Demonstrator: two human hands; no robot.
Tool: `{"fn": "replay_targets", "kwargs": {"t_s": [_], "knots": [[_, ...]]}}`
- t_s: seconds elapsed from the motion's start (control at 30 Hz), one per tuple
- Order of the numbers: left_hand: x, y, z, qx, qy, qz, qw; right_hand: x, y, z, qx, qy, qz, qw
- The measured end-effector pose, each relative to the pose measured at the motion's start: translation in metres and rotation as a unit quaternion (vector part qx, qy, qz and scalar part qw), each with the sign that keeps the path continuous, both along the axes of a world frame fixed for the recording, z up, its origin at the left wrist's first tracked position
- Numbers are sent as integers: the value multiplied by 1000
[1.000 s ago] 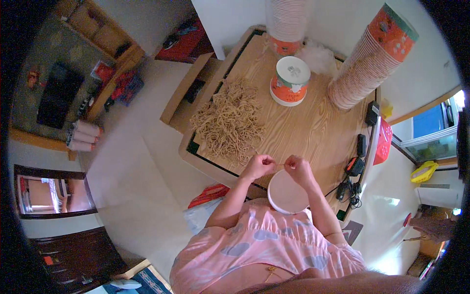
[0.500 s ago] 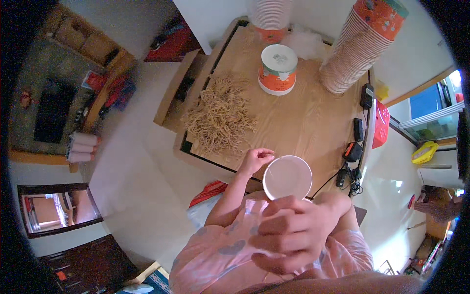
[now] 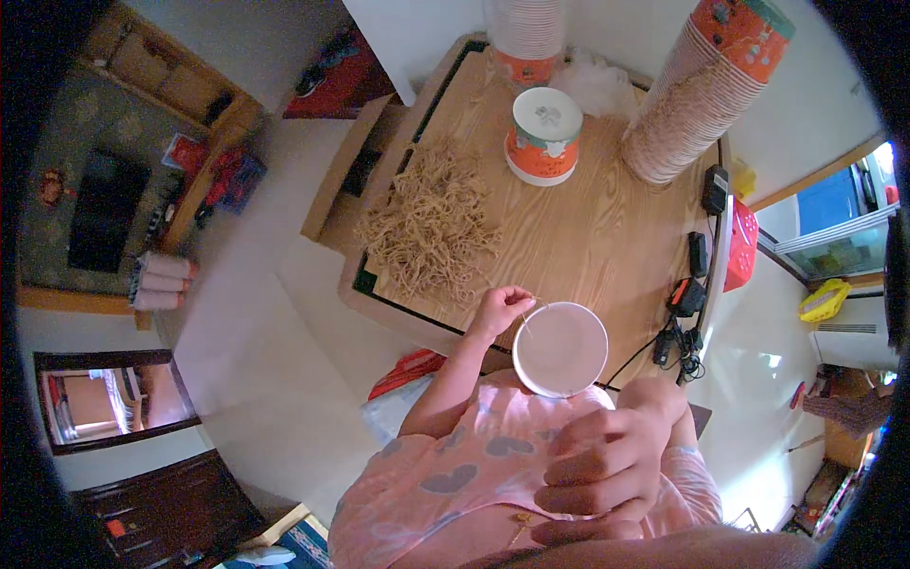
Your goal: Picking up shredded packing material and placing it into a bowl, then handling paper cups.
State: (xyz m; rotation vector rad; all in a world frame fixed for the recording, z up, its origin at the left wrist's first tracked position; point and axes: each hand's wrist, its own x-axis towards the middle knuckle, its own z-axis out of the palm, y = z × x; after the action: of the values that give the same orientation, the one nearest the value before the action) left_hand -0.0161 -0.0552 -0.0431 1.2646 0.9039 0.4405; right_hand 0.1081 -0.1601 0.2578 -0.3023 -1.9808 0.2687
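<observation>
Since a second ago the right hand (image 3: 607, 469) left the paper cup (image 3: 560, 348) and curled shut near the camera. Left hand (image 3: 500, 308) pinches a rubber band (image 3: 531, 311) at the cup's rim, tabletop's near edge. Light, crushable, so hold its sides gently.

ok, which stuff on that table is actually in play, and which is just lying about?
In play:
- left hand, pinching a thin strand at the white cup
- right hand, raised near the camera
- noodle pile

Lying about:
- orange tub
- cup stacks
- chargers and cables
- red basket
</observation>
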Motion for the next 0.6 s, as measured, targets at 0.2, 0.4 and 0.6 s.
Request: {"fn": "replay_targets", "kwargs": {"t_s": [0.2, 0.4, 0.6], "knots": [[-5, -1, -8, 3, -17, 10, 1000, 17, -11, -60, -381, 40, 89, 920], [-5, 0, 1, -2, 0, 4, 1000, 41, 44, -199, -428, -127, -310, 840], [-6, 1, 4, -32, -26, 0, 999, 37, 42, -256, -535, -118, -325, 771]]}}
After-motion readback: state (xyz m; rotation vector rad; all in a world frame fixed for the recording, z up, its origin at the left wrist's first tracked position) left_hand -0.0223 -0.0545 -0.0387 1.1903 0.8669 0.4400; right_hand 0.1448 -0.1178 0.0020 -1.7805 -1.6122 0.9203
